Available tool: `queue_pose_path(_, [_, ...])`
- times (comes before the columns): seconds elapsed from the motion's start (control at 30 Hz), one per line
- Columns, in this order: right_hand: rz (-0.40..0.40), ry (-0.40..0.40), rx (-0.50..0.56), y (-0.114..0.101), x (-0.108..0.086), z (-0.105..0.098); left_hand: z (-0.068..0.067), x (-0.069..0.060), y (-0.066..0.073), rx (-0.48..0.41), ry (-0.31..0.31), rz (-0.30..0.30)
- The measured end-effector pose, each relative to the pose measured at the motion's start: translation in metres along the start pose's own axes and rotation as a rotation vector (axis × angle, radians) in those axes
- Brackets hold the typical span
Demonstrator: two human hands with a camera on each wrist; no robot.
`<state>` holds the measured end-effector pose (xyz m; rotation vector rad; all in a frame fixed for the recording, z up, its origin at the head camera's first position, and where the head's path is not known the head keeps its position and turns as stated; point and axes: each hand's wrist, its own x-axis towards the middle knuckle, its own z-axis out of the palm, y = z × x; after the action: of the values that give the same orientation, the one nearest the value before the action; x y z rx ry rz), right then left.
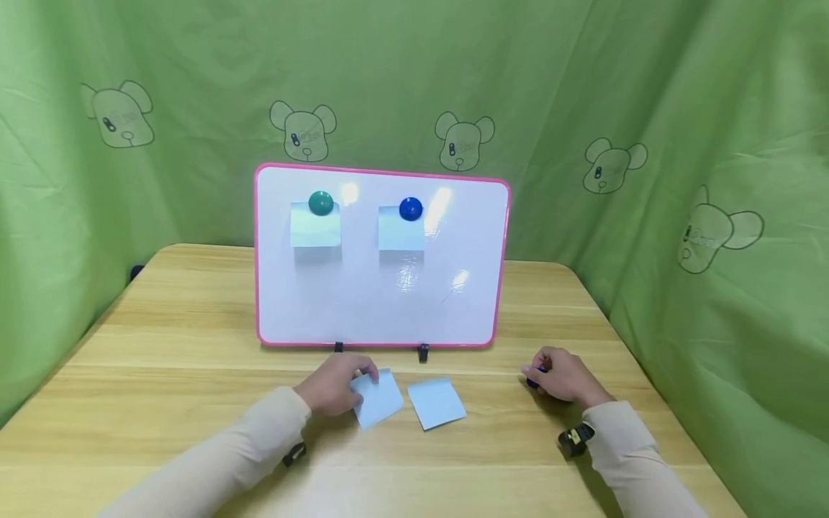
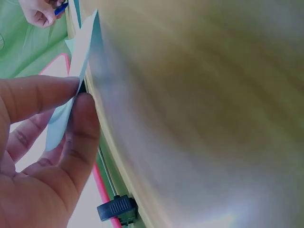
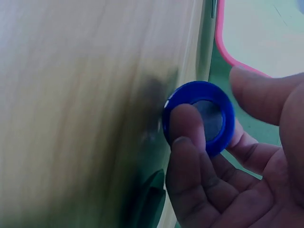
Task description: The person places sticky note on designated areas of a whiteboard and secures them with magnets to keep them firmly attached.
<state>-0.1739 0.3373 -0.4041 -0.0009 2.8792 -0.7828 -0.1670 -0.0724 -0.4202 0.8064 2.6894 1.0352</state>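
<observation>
My left hand (image 1: 333,385) pinches a pale blue sticky note (image 1: 381,399) between thumb and finger; in the left wrist view the note (image 2: 84,47) is lifted on edge and slightly bent. Just right of it, a second blue sticky note (image 1: 437,403) lies on the table. Over at the right, my right hand (image 1: 563,374) holds a round blue magnet (image 3: 223,135) among its curled fingers, its underside with the grey disc showing. The thumb stands apart from the magnet. Close by on the table is a dark green object (image 3: 149,202), partly cut off by the frame.
A pink-framed whiteboard (image 1: 376,302) stands on black feet (image 1: 424,352) at the back of the wooden table (image 1: 162,345). A green magnet (image 1: 320,203) and a blue magnet (image 1: 411,208) each hold a blue note on it. Green curtains (image 1: 388,57) surround the table.
</observation>
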Motion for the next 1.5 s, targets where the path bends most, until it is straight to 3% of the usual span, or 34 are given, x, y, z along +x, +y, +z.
queue_pose_path(0.27, [-0.064, 0.057, -0.014, -0.001, 0.000, -0.004, -0.006, 0.006, 0.001, -0.056, 0.074, 0.053])
queue_pose_path(0.7, [-0.081, 0.100, -0.036, 0.000, 0.003, -0.004, -0.012, 0.012, 0.001, -0.094, 0.163, 0.100])
queue_pose_path(1.03, [-0.063, 0.131, 0.006, -0.002, 0.004, -0.003, -0.019, 0.021, 0.010, -0.169, 0.201, 0.049])
queue_pose_path(1.33, [-0.074, 0.159, 0.002, -0.007, 0.005, -0.004, -0.027, 0.026, 0.015, -0.144, 0.257, 0.115])
queue_pose_path(1.5, [-0.074, 0.179, 0.023, -0.010, 0.006, -0.003, -0.031, 0.031, 0.019, -0.128, 0.254, 0.084])
